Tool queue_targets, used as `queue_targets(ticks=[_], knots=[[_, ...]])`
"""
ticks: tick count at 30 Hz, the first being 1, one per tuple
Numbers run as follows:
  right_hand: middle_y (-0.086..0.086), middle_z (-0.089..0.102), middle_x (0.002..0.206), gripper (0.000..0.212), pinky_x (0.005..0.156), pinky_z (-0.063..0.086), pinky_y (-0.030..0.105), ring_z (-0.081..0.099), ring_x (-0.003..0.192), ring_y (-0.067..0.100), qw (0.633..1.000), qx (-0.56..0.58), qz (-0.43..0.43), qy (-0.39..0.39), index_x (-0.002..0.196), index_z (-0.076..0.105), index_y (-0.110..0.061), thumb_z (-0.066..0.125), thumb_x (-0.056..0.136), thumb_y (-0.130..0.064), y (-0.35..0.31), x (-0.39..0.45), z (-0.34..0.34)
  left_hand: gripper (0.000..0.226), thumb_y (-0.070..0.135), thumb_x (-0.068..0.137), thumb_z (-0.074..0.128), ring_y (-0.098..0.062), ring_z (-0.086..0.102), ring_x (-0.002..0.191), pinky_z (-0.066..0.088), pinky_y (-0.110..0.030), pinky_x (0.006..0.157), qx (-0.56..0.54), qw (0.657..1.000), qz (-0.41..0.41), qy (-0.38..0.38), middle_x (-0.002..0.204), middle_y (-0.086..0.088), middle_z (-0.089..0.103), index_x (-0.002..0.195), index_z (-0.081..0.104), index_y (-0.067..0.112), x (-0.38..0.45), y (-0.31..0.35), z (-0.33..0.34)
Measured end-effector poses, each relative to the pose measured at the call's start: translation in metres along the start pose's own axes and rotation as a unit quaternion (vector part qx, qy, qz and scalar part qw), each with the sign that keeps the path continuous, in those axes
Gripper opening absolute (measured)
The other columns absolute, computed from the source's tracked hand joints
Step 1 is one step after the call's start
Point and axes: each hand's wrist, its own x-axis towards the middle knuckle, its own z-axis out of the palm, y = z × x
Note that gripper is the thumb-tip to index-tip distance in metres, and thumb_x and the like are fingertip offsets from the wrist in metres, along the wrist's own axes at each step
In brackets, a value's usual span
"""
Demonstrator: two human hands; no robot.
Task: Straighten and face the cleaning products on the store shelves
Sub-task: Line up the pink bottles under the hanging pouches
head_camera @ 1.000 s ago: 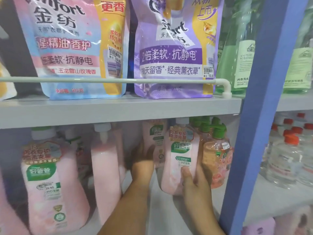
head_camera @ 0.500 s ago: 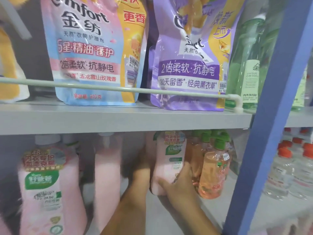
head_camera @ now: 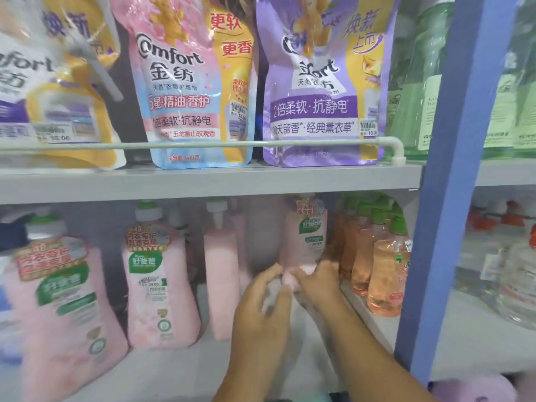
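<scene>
Pink detergent bottle [head_camera: 306, 236], the one being faced, now stands deeper on the lower shelf [head_camera: 174, 369], upright with its green-and-white label turned outward, just left of the row of orange bottles [head_camera: 385, 265]. A second ago the right hand [head_camera: 316, 281] was wrapped round its body well forward; since then the bottle has been pushed back and set in line. Both hands have slid down to its base: the right hand's fingers curl against the lower right corner, while the left hand [head_camera: 261, 297] sits at the lower left, but blur keeps me from telling whether it grips or merely touches. That suggests this bottle is nearly done, with a final nudge remaining. Further left, another pink bottle [head_camera: 222, 274] shows its plain side, so it probably needs turning next; the two larger pink bottles [head_camera: 156, 285] beyond it already face front. Above, behind a pale rail [head_camera: 203, 145], softener pouches [head_camera: 197, 91] stand on the grey upper shelf [head_camera: 203, 184]. A blue upright [head_camera: 452, 184] divides this bay from one holding clear bottles [head_camera: 519, 274].
</scene>
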Motion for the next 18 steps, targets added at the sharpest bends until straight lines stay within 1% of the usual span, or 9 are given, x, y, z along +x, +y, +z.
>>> queue_targets(ticks=[2,4,5,6,8,10,12,14,18], knots=[[0.021,0.044,0.143,0.092,0.103,0.046,0.038,0.051,0.128,0.038,0.996,-0.023,-0.014,0.086,0.146,0.043,0.002,0.087,0.078,-0.042,-0.004,-0.013,-0.002,0.032,0.009,0.097,0.066,0.006,0.060,0.122,0.049,-0.016,0.099,0.025,0.998,0.041,0.051,0.124,0.018,0.070,0.113,0.073,0.035,-0.019,0.003,-0.039],[0.007,0.054,0.133,0.077,0.092,0.047,0.033,0.057,0.118,0.025,0.979,0.069,-0.105,0.160,0.137,0.051,-0.013,0.081,0.077,-0.051,-0.008,-0.036,-0.001,0.025,0.001,0.097,0.063,-0.015,0.058,0.133,0.045,-0.034,0.112,0.010,0.996,-0.010,0.086,0.124,0.004,0.069,0.115,0.070,0.017,-0.021,-0.002,-0.075],[-0.004,0.061,0.122,0.065,0.089,0.051,0.031,0.062,0.109,0.014,0.972,0.131,-0.152,0.122,0.127,0.056,-0.024,0.077,0.076,-0.057,-0.012,-0.048,0.002,0.027,0.004,0.096,0.065,-0.018,0.057,0.134,0.044,-0.041,0.114,0.041,0.992,-0.014,0.115,0.128,0.003,0.067,0.120,0.067,0.017,-0.020,-0.005,-0.092],[-0.011,0.066,0.113,0.058,0.087,0.056,0.029,0.066,0.103,0.007,0.966,0.185,-0.176,0.028,0.121,0.058,-0.033,0.075,0.073,-0.061,-0.019,-0.059,0.009,0.034,0.009,0.095,0.068,-0.016,0.057,0.133,0.044,-0.045,0.114,0.088,0.985,-0.002,0.149,0.133,0.005,0.064,0.127,0.064,0.020,-0.023,-0.008,-0.108],[-0.015,0.068,0.119,0.073,0.094,0.059,0.029,0.067,0.112,0.002,0.940,0.234,-0.160,-0.193,0.130,0.055,-0.041,0.079,0.063,-0.060,-0.031,-0.074,0.028,0.050,0.015,0.093,0.072,-0.015,0.053,0.134,0.042,-0.045,0.115,0.145,0.969,0.022,0.198,0.141,0.005,0.056,0.138,0.056,0.024,-0.022,-0.014,-0.125],[-0.015,0.065,0.130,0.093,0.097,0.057,0.028,0.065,0.116,0.001,0.919,0.201,-0.133,-0.312,0.140,0.046,-0.042,0.086,0.056,-0.055,-0.047,-0.085,0.047,0.066,0.016,0.091,0.073,-0.016,0.039,0.143,0.033,-0.036,0.116,0.174,0.962,0.019,0.211,0.155,0.001,0.042,0.150,0.043,0.023,-0.016,-0.016,-0.131],[-0.015,0.066,0.126,0.094,0.092,0.061,0.035,0.069,0.109,0.006,0.934,0.161,-0.117,-0.298,0.136,0.043,-0.048,0.090,0.055,-0.054,-0.053,-0.091,0.062,0.086,0.021,0.092,0.073,-0.010,0.017,0.153,0.022,-0.030,0.117,0.193,0.965,0.003,0.178,0.168,0.003,0.019,0.161,0.023,0.023,-0.005,-0.018,-0.128],[-0.013,0.066,0.122,0.090,0.093,0.060,0.041,0.069,0.109,0.011,0.954,0.129,-0.116,-0.243,0.133,0.045,-0.044,0.088,0.055,-0.054,-0.057,-0.094,0.067,0.099,0.024,0.091,0.076,-0.012,0.012,0.155,0.019,-0.035,0.120,0.182,0.969,-0.019,0.166,0.170,0.002,0.013,0.164,0.010,0.021,0.008,-0.021,-0.127],[-0.015,0.072,0.115,0.065,0.091,0.060,0.033,0.070,0.108,0.008,0.962,0.106,-0.127,-0.218,0.121,0.057,-0.039,0.077,0.060,-0.040,-0.054,-0.094,0.054,0.100,0.029,0.082,0.084,-0.027,0.041,0.142,0.041,-0.049,0.112,0.173,0.964,-0.036,0.198,0.156,-0.010,0.041,0.161,0.023,0.017,0.027,-0.036,-0.138]])
